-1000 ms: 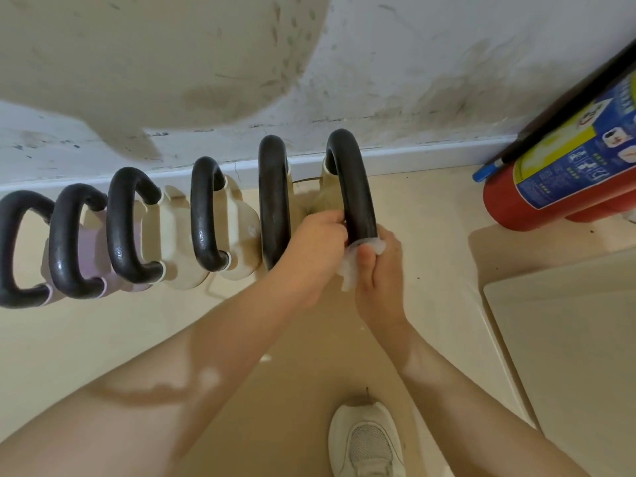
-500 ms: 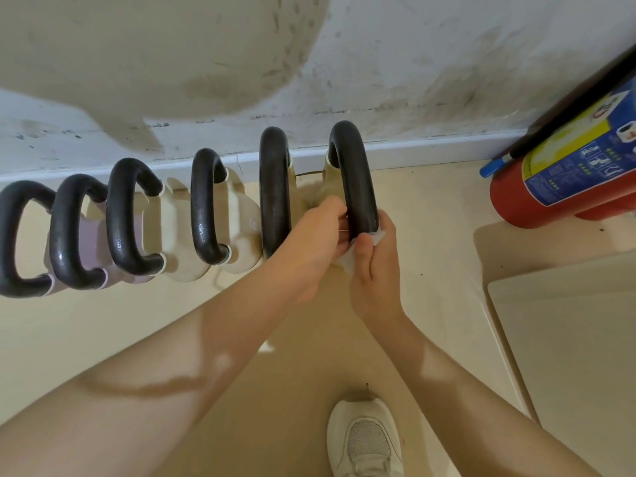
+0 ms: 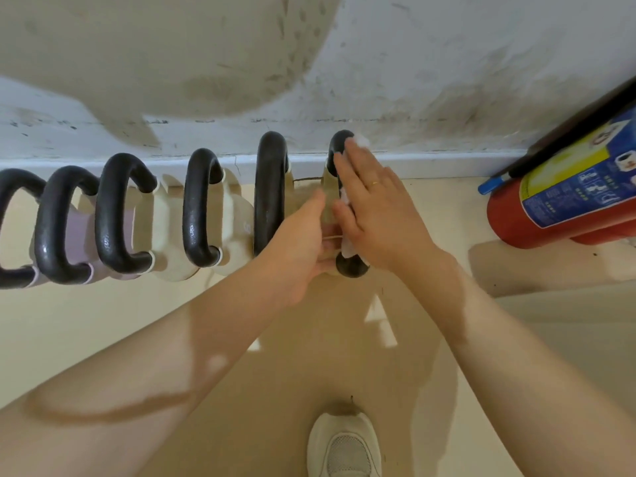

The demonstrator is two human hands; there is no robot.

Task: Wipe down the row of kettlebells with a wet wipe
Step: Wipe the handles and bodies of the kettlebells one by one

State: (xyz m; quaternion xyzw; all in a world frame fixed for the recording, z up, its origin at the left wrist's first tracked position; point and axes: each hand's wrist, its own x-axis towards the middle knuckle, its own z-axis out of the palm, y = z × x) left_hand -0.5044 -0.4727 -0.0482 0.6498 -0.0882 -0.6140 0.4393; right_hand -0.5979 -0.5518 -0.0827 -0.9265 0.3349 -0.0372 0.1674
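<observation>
Six kettlebells (image 3: 201,208) line wall (image 3: 413,63); fire extinguisher (image 3: 557,201) lies right

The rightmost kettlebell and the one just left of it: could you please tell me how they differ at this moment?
The rightmost kettlebell has its black handle mostly covered by the right hand, which presses a wet wipe along it; the neighbouring kettlebell has its handle fully exposed. The left hand steadies the rightmost kettlebell, while no hand plainly grips the neighbouring kettlebell. Both have black looped handles on cream bodies and stand by the wall.
</observation>
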